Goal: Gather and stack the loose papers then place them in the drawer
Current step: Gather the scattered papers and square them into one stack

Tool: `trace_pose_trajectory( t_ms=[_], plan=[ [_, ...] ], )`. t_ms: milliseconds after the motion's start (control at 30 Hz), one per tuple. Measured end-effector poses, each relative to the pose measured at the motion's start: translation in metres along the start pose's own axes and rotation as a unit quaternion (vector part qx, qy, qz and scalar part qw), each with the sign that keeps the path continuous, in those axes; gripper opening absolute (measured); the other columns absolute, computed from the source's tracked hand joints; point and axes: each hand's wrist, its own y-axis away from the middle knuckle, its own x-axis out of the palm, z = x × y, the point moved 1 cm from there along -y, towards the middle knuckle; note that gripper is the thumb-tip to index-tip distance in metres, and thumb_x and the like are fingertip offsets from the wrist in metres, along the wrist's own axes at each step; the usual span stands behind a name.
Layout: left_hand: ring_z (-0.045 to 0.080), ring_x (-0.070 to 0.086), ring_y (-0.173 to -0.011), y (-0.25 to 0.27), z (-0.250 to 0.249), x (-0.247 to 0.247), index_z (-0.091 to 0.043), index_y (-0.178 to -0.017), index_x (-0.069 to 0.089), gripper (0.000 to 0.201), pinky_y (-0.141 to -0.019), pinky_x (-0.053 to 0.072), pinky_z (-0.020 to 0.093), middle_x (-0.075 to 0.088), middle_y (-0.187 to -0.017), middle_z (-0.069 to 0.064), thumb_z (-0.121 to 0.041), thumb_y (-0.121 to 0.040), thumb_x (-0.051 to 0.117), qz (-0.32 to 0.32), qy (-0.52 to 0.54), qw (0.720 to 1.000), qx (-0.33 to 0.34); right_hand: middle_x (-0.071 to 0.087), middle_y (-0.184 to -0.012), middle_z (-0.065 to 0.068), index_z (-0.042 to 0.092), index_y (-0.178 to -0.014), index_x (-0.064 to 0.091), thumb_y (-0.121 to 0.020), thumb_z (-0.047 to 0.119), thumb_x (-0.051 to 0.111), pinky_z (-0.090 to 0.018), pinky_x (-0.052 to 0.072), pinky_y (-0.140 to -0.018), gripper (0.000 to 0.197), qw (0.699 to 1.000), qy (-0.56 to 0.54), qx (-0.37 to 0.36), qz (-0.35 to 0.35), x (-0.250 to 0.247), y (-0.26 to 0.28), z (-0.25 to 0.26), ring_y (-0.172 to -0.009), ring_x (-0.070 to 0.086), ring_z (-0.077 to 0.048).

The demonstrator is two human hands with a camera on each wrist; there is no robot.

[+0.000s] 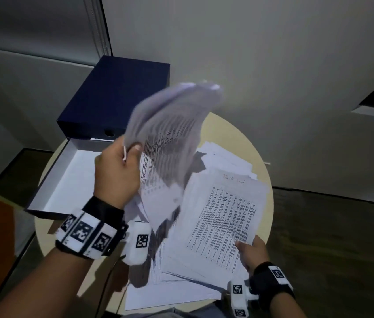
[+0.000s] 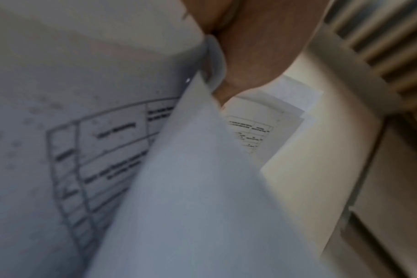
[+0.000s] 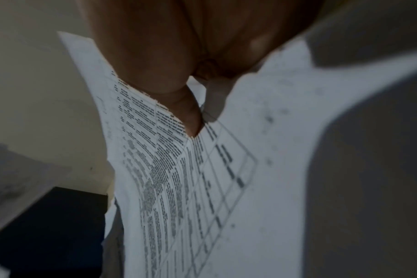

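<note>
My left hand (image 1: pixel 131 150) pinches a bundle of printed sheets (image 1: pixel 170 134) by one edge and holds it up, blurred, above the table. In the left wrist view those sheets (image 2: pixel 107 150) fill the picture under my thumb (image 2: pixel 250 56). My right hand (image 1: pixel 242 246) pinches the near right corner of the "Task list" sheet (image 1: pixel 225 214), which lies on other loose papers (image 1: pixel 181 288). The right wrist view shows that hand's thumb (image 3: pixel 160 75) on the printed sheet (image 3: pixel 202 188). The white drawer (image 1: pixel 66 184) is pulled out of its dark blue box (image 1: pixel 117 97) at left.
The papers and the box rest on a small round cream table (image 1: pixel 227 131). More sheets (image 1: pixel 225 157) spread toward its far right edge. A pale wall stands behind, with dark floor (image 1: pixel 342 237) to the right. A cable (image 1: pixel 110 278) hangs off my left wrist.
</note>
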Motion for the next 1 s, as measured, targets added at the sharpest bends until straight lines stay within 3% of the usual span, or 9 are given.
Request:
trace_pose_trajectory(
  t_ms=[100, 233, 300, 467, 667, 733, 833, 933, 1000],
  plan=[
    [-0.005, 0.059, -0.060, -0.001, 0.006, 0.007, -0.014, -0.100, 0.069, 0.014, -0.056, 0.044, 0.010, 0.065, -0.073, -0.009, -0.019, -0.096, 0.058, 0.026, 0.128, 0.990, -0.061, 0.064, -0.126, -0.003, 0.014, -0.123, 0.057, -0.094, -0.001, 0.058, -0.034, 0.052, -0.081, 0.033, 0.999, -0.042, -0.034, 0.002, -0.005, 0.010, 0.015, -0.076, 0.062, -0.012],
    [0.019, 0.072, -0.076, 0.017, 0.028, 0.036, -0.014, -0.101, 0.071, 0.015, -0.069, 0.056, 0.032, 0.076, -0.085, 0.004, -0.024, -0.090, 0.066, 0.091, 0.193, 0.963, -0.165, 0.070, -0.121, -0.013, 0.013, -0.119, 0.064, -0.092, -0.004, 0.057, -0.050, 0.055, -0.090, 0.033, 0.993, -0.091, -0.039, 0.060, -0.005, 0.026, 0.044, -0.099, 0.071, -0.030],
    [0.024, 0.072, -0.075, 0.033, 0.047, 0.056, -0.014, -0.094, 0.072, 0.017, -0.063, 0.056, 0.032, 0.076, -0.081, 0.004, -0.029, -0.085, 0.070, 0.119, 0.168, 0.955, -0.216, 0.068, -0.120, -0.018, 0.003, -0.114, 0.062, -0.094, -0.006, 0.049, -0.039, 0.052, -0.091, 0.026, 0.992, -0.112, 0.010, 0.052, -0.005, 0.035, 0.057, -0.100, 0.067, -0.031],
    [0.023, 0.073, -0.086, 0.068, 0.074, 0.088, -0.017, -0.103, 0.070, 0.028, -0.081, 0.059, 0.045, 0.077, -0.093, 0.002, -0.037, -0.084, 0.071, 0.180, 0.178, 0.917, -0.309, 0.052, -0.061, 0.002, 0.023, -0.061, 0.044, -0.094, -0.009, 0.049, -0.038, 0.041, -0.067, 0.046, 0.996, -0.025, -0.062, 0.067, -0.017, 0.033, 0.059, -0.065, 0.047, -0.021],
    [0.019, 0.064, -0.071, 0.080, 0.078, 0.095, -0.016, -0.107, 0.061, 0.018, -0.061, 0.049, 0.026, 0.072, -0.092, 0.008, -0.030, -0.097, 0.055, 0.205, 0.172, 0.902, -0.339, 0.065, -0.074, -0.007, 0.013, -0.073, 0.057, -0.098, 0.008, 0.048, -0.029, 0.049, -0.057, 0.027, 0.989, -0.124, -0.066, 0.048, -0.024, 0.047, 0.071, -0.061, 0.059, -0.015],
    [0.018, 0.064, -0.076, 0.084, 0.079, 0.096, -0.021, -0.105, 0.059, 0.010, -0.065, 0.049, 0.028, 0.070, -0.092, 0.002, -0.027, -0.098, 0.054, 0.189, 0.155, 0.915, -0.321, 0.069, -0.106, -0.013, 0.014, -0.093, 0.072, -0.099, 0.033, 0.048, -0.037, 0.053, -0.081, 0.031, 0.968, -0.234, -0.040, 0.081, -0.024, 0.045, 0.066, -0.086, 0.067, -0.026],
    [0.019, 0.064, -0.076, 0.089, 0.077, 0.098, -0.022, -0.105, 0.061, 0.011, -0.067, 0.051, 0.029, 0.068, -0.083, -0.004, -0.026, -0.096, 0.057, 0.172, 0.151, 0.927, -0.297, 0.065, -0.130, -0.012, 0.020, -0.133, 0.059, -0.086, 0.065, 0.053, -0.052, 0.042, -0.106, 0.065, 0.941, -0.312, -0.021, 0.130, -0.022, 0.051, 0.068, -0.120, 0.061, -0.032],
    [0.019, 0.070, -0.088, 0.090, 0.075, 0.100, -0.018, -0.108, 0.068, 0.020, -0.082, 0.056, 0.038, 0.075, -0.093, -0.003, -0.025, -0.089, 0.068, 0.195, 0.179, 0.920, -0.291, 0.069, -0.124, -0.013, 0.015, -0.128, 0.059, -0.082, 0.025, 0.077, -0.039, 0.059, -0.082, 0.050, 0.975, -0.144, -0.104, 0.134, -0.018, 0.049, 0.073, -0.102, 0.070, -0.031],
    [0.021, 0.072, -0.092, 0.088, 0.075, 0.098, -0.016, -0.104, 0.071, 0.021, -0.084, 0.057, 0.040, 0.077, -0.094, 0.000, -0.023, -0.085, 0.074, 0.203, 0.191, 0.916, -0.290, 0.073, -0.115, -0.012, 0.013, -0.123, 0.061, -0.083, 0.001, 0.073, -0.039, 0.057, -0.076, 0.044, 0.982, -0.093, -0.123, 0.107, -0.018, 0.046, 0.071, -0.097, 0.070, -0.042]
  ],
)
